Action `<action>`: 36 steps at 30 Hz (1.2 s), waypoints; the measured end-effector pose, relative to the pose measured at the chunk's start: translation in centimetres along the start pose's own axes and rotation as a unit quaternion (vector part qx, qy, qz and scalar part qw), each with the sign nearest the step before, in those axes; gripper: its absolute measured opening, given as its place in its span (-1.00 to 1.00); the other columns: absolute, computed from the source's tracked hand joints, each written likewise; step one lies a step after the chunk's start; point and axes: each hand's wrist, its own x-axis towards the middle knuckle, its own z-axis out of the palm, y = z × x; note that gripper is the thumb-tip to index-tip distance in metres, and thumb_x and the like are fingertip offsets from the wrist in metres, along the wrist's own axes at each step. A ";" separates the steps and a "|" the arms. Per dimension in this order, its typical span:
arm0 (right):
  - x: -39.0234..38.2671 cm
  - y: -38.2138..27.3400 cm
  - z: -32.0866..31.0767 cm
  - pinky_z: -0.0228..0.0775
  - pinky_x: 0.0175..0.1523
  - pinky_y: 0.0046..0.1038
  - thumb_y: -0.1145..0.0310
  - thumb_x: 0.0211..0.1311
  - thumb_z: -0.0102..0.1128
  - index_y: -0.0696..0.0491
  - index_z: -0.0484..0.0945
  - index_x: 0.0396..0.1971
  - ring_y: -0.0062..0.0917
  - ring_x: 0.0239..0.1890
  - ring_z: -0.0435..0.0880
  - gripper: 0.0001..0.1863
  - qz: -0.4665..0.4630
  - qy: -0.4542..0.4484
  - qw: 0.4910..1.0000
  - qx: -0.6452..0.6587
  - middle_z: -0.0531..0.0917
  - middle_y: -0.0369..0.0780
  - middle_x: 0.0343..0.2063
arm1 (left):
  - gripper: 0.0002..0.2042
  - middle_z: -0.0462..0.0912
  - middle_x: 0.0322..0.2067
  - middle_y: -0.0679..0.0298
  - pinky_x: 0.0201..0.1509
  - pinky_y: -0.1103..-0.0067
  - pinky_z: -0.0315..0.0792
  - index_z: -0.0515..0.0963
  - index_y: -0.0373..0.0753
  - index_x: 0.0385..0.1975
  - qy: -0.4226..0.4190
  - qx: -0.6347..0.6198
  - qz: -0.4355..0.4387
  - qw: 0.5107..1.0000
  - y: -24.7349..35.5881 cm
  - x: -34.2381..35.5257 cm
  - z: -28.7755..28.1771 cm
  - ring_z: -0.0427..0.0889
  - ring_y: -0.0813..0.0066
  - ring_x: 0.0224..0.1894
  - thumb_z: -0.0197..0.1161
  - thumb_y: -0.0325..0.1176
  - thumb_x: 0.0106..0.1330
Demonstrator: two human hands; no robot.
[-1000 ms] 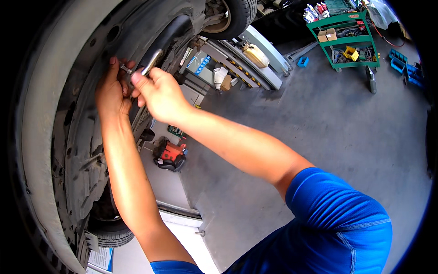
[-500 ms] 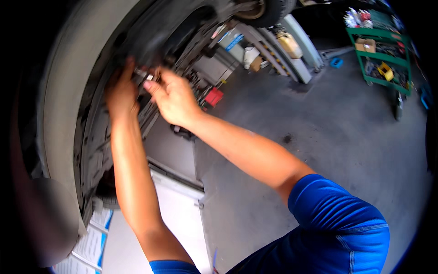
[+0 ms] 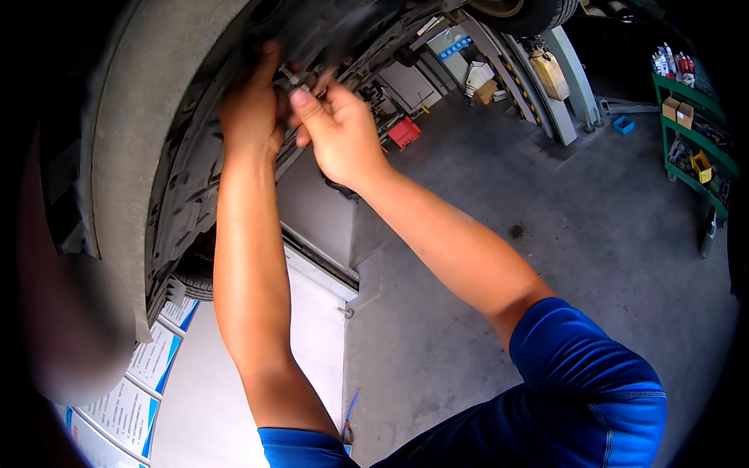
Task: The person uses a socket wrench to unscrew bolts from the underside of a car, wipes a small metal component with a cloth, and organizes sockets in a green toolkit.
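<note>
Both my arms reach up to the underside of a raised car (image 3: 335, 31). My left hand (image 3: 251, 117) is raised against the dark underbody beside the pale sill. One finger points upward, the others curl round toward the right hand, and what they hold is hidden. My right hand (image 3: 343, 136) is closed close beside it, thumb and fingers pinching a small silvery metal piece (image 3: 290, 76). This piece lies between the two hands, and its exact kind is too blurred to tell. The fingertips of both hands are partly lost in shadow.
A grey lift post (image 3: 573, 74) with a yellowish container (image 3: 550, 76) hung on it stands beyond. At the right is a green tool cart (image 3: 694, 132). A red box (image 3: 404, 132) and a blue tray (image 3: 623, 125) are on the floor. Printed panels (image 3: 156, 355) line the lower left.
The view has shifted, so the hands, cart and post appear further right. Both hands stay together at the underbody, with the right still pinching the metal piece.
</note>
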 end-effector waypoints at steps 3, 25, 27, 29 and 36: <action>1.4 -1.3 -1.5 0.21 -0.55 -0.57 -0.14 0.24 -0.05 0.12 0.44 -0.44 -0.65 -0.72 0.30 -0.47 0.306 -0.059 0.852 0.421 0.46 -0.29 -0.68 | -0.76 0.63 -0.38 0.11 -0.72 0.77 0.03 0.46 -0.37 -0.24 -0.102 -0.083 -0.049 0.990 0.4 -0.3 -1.0 0.13 0.73 -0.78 0.05 -0.29 0.34; 1.2 -0.6 -2.2 0.26 -0.51 -0.50 -0.04 0.28 -0.05 0.15 0.42 -0.36 -0.60 -0.71 0.37 -0.53 -0.135 -0.020 0.949 -0.285 0.43 -0.30 -0.68 | -0.65 0.59 -0.38 0.31 -0.40 0.43 0.45 0.54 0.09 -0.09 -0.073 0.642 0.441 0.622 0.8 -0.7 -3.3 0.58 0.22 -0.39 0.27 -0.28 0.05; 1.6 -1.0 -1.8 0.23 -0.53 -0.52 -0.08 0.29 -0.09 0.15 0.42 -0.37 -0.62 -0.72 0.33 -0.50 0.065 -0.023 0.998 -0.010 0.42 -0.31 -0.69 | -0.70 0.59 -0.41 0.35 -0.48 0.54 0.40 0.53 -0.02 -0.08 -0.050 0.531 0.429 0.729 -0.6 -0.6 -3.8 0.56 0.39 -0.51 0.24 -0.28 0.15; 2.0 -2.2 -1.3 0.09 -0.56 -0.58 -0.15 0.31 -0.21 0.11 0.41 -0.43 -0.67 -0.77 0.16 -0.45 0.274 -0.006 0.937 0.218 0.35 -0.35 -0.73 | -0.73 0.58 -0.45 0.38 -0.52 0.63 0.35 0.53 -0.12 -0.08 -0.027 0.350 0.330 0.877 -1.6 -1.5 -4.4 0.50 0.54 -0.57 0.20 -0.28 0.22; 1.2 -1.4 -1.0 -0.01 -0.52 -0.61 -0.21 0.30 -0.31 0.05 0.38 -0.45 -0.70 -0.77 0.03 -0.42 0.286 -0.071 0.937 0.190 0.26 -0.41 -0.74 | -0.77 0.27 -0.67 0.47 -0.65 0.76 -0.01 0.55 -0.34 -0.27 -0.243 -0.157 -0.026 0.957 -2.8 1.4 -3.1 0.15 0.77 -0.69 0.13 -0.28 0.30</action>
